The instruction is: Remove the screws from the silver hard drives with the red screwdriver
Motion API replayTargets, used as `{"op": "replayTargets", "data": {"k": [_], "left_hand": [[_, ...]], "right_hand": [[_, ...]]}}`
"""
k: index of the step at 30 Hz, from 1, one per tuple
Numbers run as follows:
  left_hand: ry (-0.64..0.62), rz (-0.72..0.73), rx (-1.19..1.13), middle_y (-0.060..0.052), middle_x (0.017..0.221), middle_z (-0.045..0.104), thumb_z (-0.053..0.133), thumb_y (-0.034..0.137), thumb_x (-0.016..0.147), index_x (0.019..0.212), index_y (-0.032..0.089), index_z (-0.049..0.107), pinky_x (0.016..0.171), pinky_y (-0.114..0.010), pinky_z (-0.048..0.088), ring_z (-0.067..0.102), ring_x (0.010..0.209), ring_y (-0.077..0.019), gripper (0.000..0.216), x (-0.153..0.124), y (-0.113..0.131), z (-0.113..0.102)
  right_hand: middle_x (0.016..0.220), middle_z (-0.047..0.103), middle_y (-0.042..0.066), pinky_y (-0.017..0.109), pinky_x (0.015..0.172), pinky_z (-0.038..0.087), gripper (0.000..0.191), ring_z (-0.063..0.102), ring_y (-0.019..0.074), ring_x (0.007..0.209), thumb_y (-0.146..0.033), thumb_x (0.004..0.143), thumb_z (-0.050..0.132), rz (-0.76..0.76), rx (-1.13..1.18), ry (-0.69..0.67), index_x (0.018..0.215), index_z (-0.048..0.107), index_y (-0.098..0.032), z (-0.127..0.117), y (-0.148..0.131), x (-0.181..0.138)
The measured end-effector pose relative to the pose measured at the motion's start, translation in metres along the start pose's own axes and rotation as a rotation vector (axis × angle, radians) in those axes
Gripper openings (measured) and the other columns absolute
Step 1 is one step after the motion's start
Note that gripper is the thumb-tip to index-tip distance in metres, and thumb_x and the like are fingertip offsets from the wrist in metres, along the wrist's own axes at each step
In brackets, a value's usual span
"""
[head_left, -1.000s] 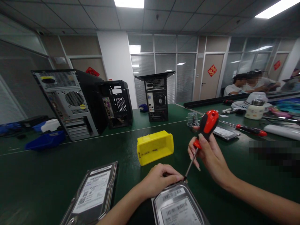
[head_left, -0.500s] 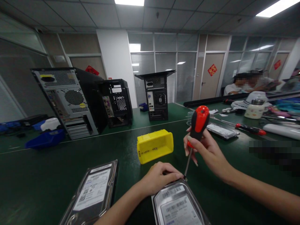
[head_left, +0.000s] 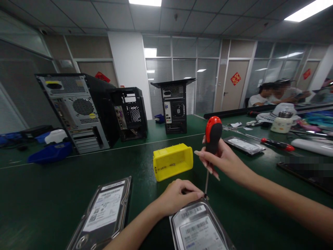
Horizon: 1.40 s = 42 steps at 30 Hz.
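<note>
My right hand (head_left: pixel 221 156) grips a red and black screwdriver (head_left: pixel 213 133), its shaft pointing down. The tip meets the far right corner of a hard drive (head_left: pixel 200 229) at the near edge of the view. My left hand (head_left: pixel 177 196) lies across that drive's far end, thumb and fingers closed at the same corner beside the tip. Whether a screw sits between those fingertips is too small to tell. To the left, a second hard drive (head_left: pixel 106 208) lies label up. Beyond my hands a yellow bin (head_left: pixel 173 161) rests on its side with a few small pieces inside.
Several computer cases stand at the back, one a large tower (head_left: pixel 85 111). Blue bins (head_left: pixel 52 152) are at the left. On the right lie another hard drive (head_left: pixel 244 145), another screwdriver (head_left: pixel 277 144) and a cup (head_left: pixel 282 123). People (head_left: pixel 270 93) sit farther off.
The screwdriver handle has shifted slightly left and stands more upright, and my right hand's fingers have moved around it. My left hand stays on the hard drive.
</note>
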<state>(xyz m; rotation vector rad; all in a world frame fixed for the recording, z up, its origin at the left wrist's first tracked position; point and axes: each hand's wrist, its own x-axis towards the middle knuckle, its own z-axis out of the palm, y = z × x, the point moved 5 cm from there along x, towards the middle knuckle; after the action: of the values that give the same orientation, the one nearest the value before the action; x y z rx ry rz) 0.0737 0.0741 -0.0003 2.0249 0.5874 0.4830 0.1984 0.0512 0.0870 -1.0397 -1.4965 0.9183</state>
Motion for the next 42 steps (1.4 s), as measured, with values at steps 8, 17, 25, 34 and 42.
{"op": "replayTargets", "data": {"k": [8,17,25,34,42], "left_hand": [[0.006,-0.012,0.014,-0.008,0.088,0.072,0.056,0.029,0.086,0.091,0.011,0.075,0.069,-0.024,0.046,0.065,0.082,-0.0206,0.026,0.0,-0.003,-0.001],[0.01,-0.011,0.03,-0.008,0.089,0.072,0.056,0.033,0.085,0.093,0.013,0.075,0.068,-0.024,0.046,0.065,0.083,-0.0207,0.029,-0.002,-0.001,-0.003],[0.02,-0.024,0.064,-0.006,0.09,0.073,0.057,0.033,0.085,0.093,0.015,0.075,0.068,-0.024,0.046,0.065,0.082,-0.0206,0.027,-0.002,-0.003,-0.003],[0.042,-0.037,0.081,-0.005,0.089,0.074,0.057,0.033,0.083,0.093,0.017,0.075,0.065,-0.023,0.046,0.066,0.08,-0.0199,0.026,-0.003,-0.006,-0.002],[0.049,-0.049,0.089,-0.006,0.09,0.074,0.057,0.032,0.083,0.092,0.018,0.076,0.066,-0.024,0.047,0.066,0.08,-0.0201,0.025,-0.004,-0.003,-0.003]], "right_hand": [[0.074,0.058,0.002,0.026,0.05,0.056,0.032,0.061,0.0129,0.062,-0.044,0.082,0.054,0.032,0.022,-0.186,0.098,0.051,-0.016,-0.003,-0.004,0.0],[0.064,0.062,0.001,0.02,0.043,0.052,0.031,0.062,0.0121,0.052,-0.036,0.07,0.069,0.017,-0.073,-0.032,0.082,0.052,-0.014,-0.01,0.001,-0.002],[0.058,0.056,-0.003,0.018,0.039,0.047,0.031,0.056,0.0097,0.045,-0.043,0.079,0.059,0.033,0.023,-0.072,0.089,0.043,-0.019,0.003,0.005,-0.018],[0.085,0.058,0.005,0.043,0.065,0.06,0.037,0.062,0.0199,0.076,-0.049,0.081,0.052,0.056,0.07,0.001,0.109,0.052,-0.024,-0.018,0.025,-0.032],[0.076,0.064,0.007,0.034,0.051,0.059,0.03,0.064,0.0188,0.059,-0.044,0.072,0.065,-0.021,-0.107,0.103,0.092,0.062,-0.021,-0.016,0.008,-0.042]]}}
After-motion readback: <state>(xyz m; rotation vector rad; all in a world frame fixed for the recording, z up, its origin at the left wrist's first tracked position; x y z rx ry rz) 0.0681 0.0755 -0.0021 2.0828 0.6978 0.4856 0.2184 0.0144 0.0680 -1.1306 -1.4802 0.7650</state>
